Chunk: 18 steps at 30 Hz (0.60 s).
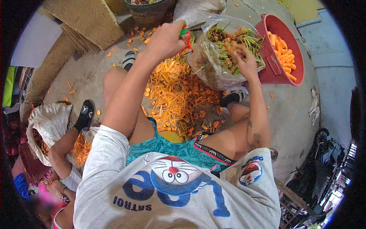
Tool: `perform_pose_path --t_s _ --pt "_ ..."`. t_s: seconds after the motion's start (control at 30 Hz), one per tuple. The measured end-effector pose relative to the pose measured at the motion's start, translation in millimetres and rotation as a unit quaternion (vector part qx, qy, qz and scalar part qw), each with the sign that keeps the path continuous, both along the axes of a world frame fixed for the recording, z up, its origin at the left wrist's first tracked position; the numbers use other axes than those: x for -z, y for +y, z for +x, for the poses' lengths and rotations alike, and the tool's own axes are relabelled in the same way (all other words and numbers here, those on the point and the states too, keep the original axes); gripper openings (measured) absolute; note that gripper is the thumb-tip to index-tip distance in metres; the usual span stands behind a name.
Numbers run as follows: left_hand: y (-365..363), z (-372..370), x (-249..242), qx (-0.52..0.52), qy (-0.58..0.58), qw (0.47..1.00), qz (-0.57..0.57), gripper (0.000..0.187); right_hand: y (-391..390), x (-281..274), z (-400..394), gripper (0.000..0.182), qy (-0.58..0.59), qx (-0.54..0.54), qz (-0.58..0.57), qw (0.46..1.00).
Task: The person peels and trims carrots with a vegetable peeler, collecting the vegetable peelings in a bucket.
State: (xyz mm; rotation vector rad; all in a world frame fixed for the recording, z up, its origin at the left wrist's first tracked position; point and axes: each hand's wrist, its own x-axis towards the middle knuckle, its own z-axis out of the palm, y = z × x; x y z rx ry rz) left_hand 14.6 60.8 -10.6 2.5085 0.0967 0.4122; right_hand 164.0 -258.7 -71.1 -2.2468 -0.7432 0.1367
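My left hand (pixel 167 40) is closed around a tool with a green and red handle (pixel 187 38), probably a peeler, above the floor. On the other side, my right hand (pixel 244 61) has its fingers closed on a dirty, unpeeled carrot (pixel 228 47) over an open clear plastic bag (pixel 204 72). Unpeeled carrots with cut green stems (pixel 225 61) fill this bag. Below my hands lies a wide heap of orange peelings and slices (pixel 167 91). A red tub (pixel 270 63) stands right of the bag, with peeled orange carrots (pixel 284 51) inside.
My legs and sandalled feet flank the heap. Another person's leg (pixel 63 149) is at the left, by a white sack (pixel 51 122) holding orange pieces. A dark bin (pixel 150 11) and a whitish sack (pixel 196 9) stand at the back. A motorcycle (pixel 324 156) is at the right.
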Motion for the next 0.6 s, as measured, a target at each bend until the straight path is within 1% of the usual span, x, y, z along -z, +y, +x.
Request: perform_pose_path --t_s 0.03,0.07,0.1,0.13,0.17,0.2,0.23,0.3,0.33,0.37,0.43,0.47,0.5,0.53,0.57,0.6 --pt "-1 1 0 0.001 0.002 1.0 0.002 0.027 4 -6 -2 0.028 0.027 0.042 0.087 0.995" --pt "-3 2 0 0.003 0.004 1.0 0.004 0.027 8 -21 -9 0.03 -0.048 0.058 0.1 0.992" --pt "-5 4 1 0.004 0.002 1.0 0.003 0.027 13 -28 -12 0.03 -0.05 0.059 0.1 0.992" --pt "-7 5 1 0.012 0.003 1.0 0.002 0.028 17 -34 -14 0.03 -0.014 0.116 0.241 0.964" --pt "-9 6 1 0.02 0.005 1.0 0.001 0.028 21 -42 -16 0.03 0.022 0.169 0.377 0.911" --pt "-11 7 1 0.02 0.003 1.0 0.002 0.028 16 -53 -21 0.033 0.191 0.137 0.524 0.819" --pt "-15 5 -2 0.02 0.008 1.0 -0.006 0.027 13 -52 -26 0.033 0.19 0.135 0.525 0.819" --pt "-17 5 -4 0.018 0.011 1.0 -0.013 0.026 9 -49 -35 0.035 0.294 0.036 0.544 0.785" --pt "-17 6 1 0.027 -0.006 1.0 -0.011 0.025 24 -59 -55 0.036 0.246 0.106 0.481 0.835" --pt "-16 6 5 0.036 -0.021 0.999 -0.009 0.025 30 -61 -66 0.036 0.247 0.104 0.482 0.834" --pt "-19 5 4 0.035 -0.016 0.999 -0.018 0.026 37 -57 -82 0.034 0.335 0.11 0.498 0.792" --pt "-22 5 4 0.038 -0.013 0.999 -0.027 0.028 41 -53 -86 0.031 0.294 0.11 0.467 0.827" --pt "-25 4 5 0.038 -0.009 0.999 -0.024 0.028 42 -52 -90 0.031 0.297 0.111 0.469 0.824" --pt "-29 3 1 0.046 -0.005 0.999 -0.007 0.031 42 -54 -95 0.028 0.216 0.092 0.358 0.904" --pt "-34 0 -2 0.054 -0.001 0.998 0.011 0.033 42 -53 -100 0.027 0.13 0.07 0.238 0.96" --pt "-38 -3 -6 0.062 0.04 0.997 0.002 0.034 48 -49 -105 0.026 0.124 0.07 0.256 0.956"
